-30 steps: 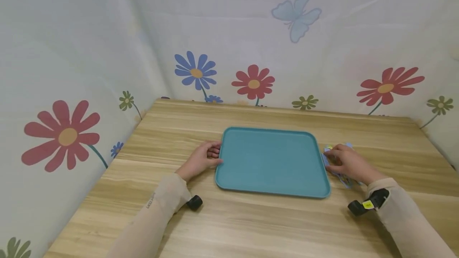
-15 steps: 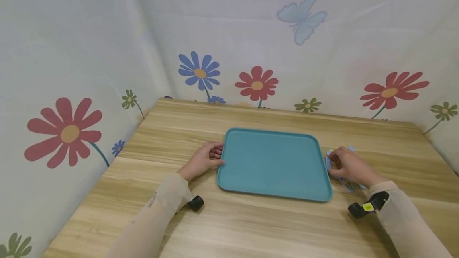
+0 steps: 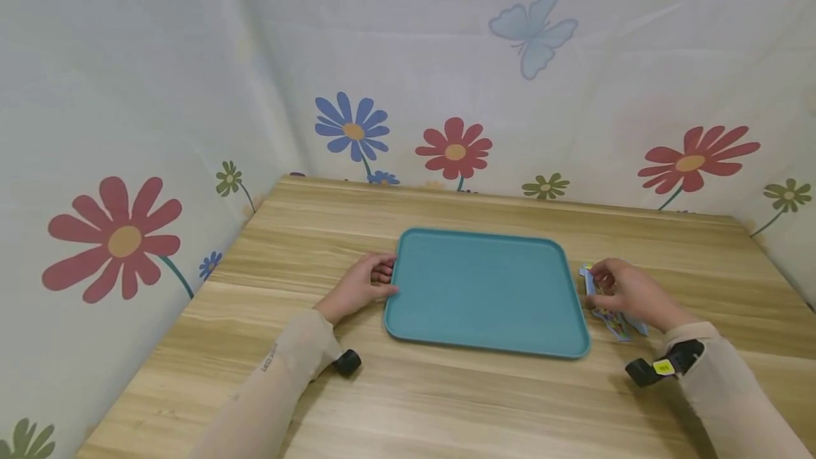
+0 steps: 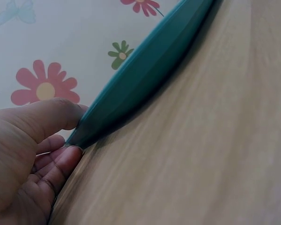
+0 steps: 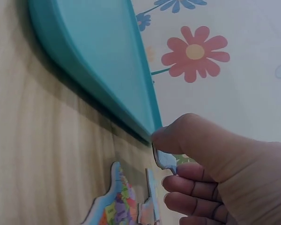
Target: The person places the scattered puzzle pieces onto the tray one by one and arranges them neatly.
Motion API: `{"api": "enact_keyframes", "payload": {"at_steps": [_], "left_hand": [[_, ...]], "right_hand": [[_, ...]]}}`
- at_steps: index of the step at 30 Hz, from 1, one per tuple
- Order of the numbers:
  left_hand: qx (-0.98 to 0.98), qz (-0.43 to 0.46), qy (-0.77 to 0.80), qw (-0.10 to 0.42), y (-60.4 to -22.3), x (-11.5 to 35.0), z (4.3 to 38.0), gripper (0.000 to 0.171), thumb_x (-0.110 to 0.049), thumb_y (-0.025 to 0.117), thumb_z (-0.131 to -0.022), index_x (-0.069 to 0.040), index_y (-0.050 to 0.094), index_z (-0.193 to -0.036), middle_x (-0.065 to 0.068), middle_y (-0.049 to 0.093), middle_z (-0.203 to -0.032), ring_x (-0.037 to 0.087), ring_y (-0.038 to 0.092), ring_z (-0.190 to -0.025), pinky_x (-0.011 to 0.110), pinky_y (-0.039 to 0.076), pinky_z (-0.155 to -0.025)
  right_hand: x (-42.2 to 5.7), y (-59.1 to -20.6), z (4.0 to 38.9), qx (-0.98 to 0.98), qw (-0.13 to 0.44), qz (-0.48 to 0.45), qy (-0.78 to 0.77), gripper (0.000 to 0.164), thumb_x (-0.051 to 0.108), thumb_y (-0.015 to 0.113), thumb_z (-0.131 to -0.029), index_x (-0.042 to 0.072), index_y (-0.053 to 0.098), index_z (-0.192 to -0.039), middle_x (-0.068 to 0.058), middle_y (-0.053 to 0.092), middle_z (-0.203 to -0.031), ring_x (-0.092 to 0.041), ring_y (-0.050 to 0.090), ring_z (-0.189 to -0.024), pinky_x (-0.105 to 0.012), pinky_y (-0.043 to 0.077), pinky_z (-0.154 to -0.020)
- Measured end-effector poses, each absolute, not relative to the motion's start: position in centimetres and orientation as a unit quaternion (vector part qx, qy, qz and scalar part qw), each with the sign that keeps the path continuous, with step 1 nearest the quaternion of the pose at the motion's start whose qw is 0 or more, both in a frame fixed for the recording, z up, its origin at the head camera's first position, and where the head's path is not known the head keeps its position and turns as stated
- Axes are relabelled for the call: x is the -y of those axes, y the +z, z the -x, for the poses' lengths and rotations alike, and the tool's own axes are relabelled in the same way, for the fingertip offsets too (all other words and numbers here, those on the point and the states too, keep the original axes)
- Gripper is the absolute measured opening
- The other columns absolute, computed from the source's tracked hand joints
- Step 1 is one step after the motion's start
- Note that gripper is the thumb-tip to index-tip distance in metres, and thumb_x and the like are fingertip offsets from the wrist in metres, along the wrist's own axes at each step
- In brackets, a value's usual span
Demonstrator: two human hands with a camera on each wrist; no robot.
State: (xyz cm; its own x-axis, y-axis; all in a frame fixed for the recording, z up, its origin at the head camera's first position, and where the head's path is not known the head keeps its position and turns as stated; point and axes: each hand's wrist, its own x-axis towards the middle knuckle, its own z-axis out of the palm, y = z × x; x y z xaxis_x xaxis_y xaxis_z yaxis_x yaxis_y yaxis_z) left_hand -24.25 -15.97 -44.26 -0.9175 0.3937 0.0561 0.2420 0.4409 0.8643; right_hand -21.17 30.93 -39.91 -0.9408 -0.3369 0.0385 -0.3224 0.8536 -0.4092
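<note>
A teal rectangular tray (image 3: 484, 292) lies on the wooden table between both hands. At its left side, my left hand (image 3: 357, 287) holds the rim; in the left wrist view the thumb is on the upper edge and the curled fingers are beneath. My right hand (image 3: 632, 294) is just beyond the tray's right side. Between its thumb and fingers it pinches a light-blue puzzle piece (image 5: 165, 160), partly hidden by the hand. Below that hand lie more flat pieces, including a map-printed puzzle piece (image 5: 123, 202) with coloured patches and a pale blue border.
The wooden table (image 3: 446, 402) reaches back to a white cloth wall (image 3: 408, 34) printed with flowers and a butterfly. A black wrist camera (image 3: 347, 363) sits at the left sleeve, another black wrist camera (image 3: 644, 372) at the right.
My right hand has shifted slightly right, away from the tray's edge, with the light-blue piece. The left hand stays on the tray's rim. The head view has tilted a little.
</note>
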Motion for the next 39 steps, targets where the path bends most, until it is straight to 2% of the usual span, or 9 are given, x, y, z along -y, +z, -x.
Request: {"api": "enact_keyframes", "payload": {"at_steps": [9, 27, 36, 39], "left_hand": [[-0.846, -0.189, 0.493, 0.075, -44.3, 15.8, 24.2, 0.060, -0.004, 0.072, -0.084, 0.006, 0.045, -0.137, 0.021, 0.051, -0.126, 0.026, 0.057, -0.106, 0.027, 0.052, -0.090], [-0.843, -0.174, 0.502, 0.084, -44.2, 15.9, 23.9, 0.060, -0.005, 0.072, -0.085, 0.004, 0.044, -0.138, 0.020, 0.051, -0.125, 0.026, 0.057, -0.106, 0.029, 0.051, -0.091], [-0.839, -0.181, 0.507, 0.078, -44.5, 16.0, 24.1, 0.060, -0.006, 0.072, -0.085, 0.004, 0.044, -0.138, 0.023, 0.050, -0.129, 0.030, 0.057, -0.108, 0.038, 0.050, -0.095], [-0.841, -0.183, 0.503, 0.078, -44.5, 15.9, 24.2, 0.060, -0.006, 0.071, -0.085, 0.004, 0.044, -0.138, 0.022, 0.050, -0.129, 0.029, 0.057, -0.108, 0.037, 0.050, -0.095]], "right_hand": [[-30.5, -38.4, 21.2, -0.962, 0.004, 0.176, -0.207, 0.042, 0.019, 0.075, -0.081, -0.008, 0.058, -0.108, -0.016, 0.063, -0.097, -0.024, 0.057, -0.085, -0.035, 0.051, -0.070], [-27.0, -35.4, 22.0, -0.963, -0.023, 0.198, -0.182, 0.040, 0.022, 0.076, -0.079, -0.004, 0.061, -0.106, -0.015, 0.065, -0.096, -0.025, 0.059, -0.085, -0.035, 0.050, -0.069], [-24.6, -35.4, 23.0, -0.956, -0.039, 0.226, -0.181, 0.038, 0.022, 0.077, -0.078, -0.002, 0.062, -0.103, -0.013, 0.066, -0.094, -0.022, 0.059, -0.083, -0.037, 0.051, -0.072], [-23.9, -35.5, 23.3, -0.952, -0.039, 0.235, -0.191, 0.038, 0.022, 0.076, -0.077, -0.002, 0.062, -0.103, -0.012, 0.066, -0.093, -0.021, 0.059, -0.082, -0.037, 0.052, -0.073]]}}
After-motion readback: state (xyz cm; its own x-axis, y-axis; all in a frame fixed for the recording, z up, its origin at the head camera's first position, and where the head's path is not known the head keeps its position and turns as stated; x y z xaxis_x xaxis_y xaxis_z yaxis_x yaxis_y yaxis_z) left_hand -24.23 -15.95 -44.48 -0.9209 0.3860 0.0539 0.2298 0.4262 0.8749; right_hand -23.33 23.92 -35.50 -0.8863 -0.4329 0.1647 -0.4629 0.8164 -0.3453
